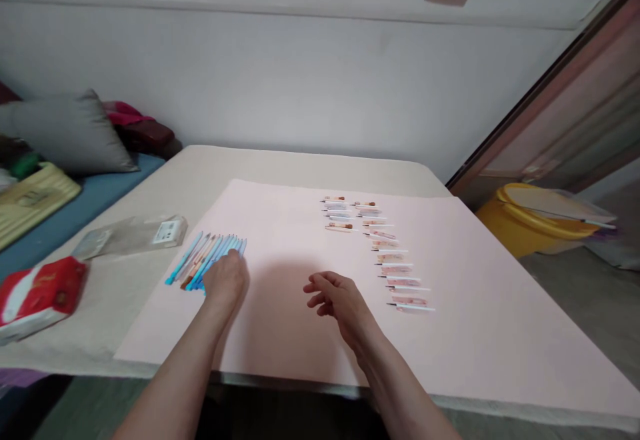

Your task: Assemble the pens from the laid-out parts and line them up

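Note:
My left hand [226,277] reaches over the right end of a row of blue, white and brown pens [203,257]. Its fingers curl downward and are mostly hidden behind the back of the hand; what they pinch does not show. Over bare pink sheet, my right hand [341,299] hovers with loosely bent fingers apart and nothing between them. To its right runs a column of slim white refills with dark tips, paired with small pinkish strips [395,269]. A shorter column of similar thin pieces [338,215] lies farther back, some with brown ends.
A pink sheet [280,213] covers much of the table. On the left lie a clear plastic bag [140,240] with a label and a red packet [43,297]. A yellow bin [520,223] stands off the right edge; a white wall [320,87] rises behind.

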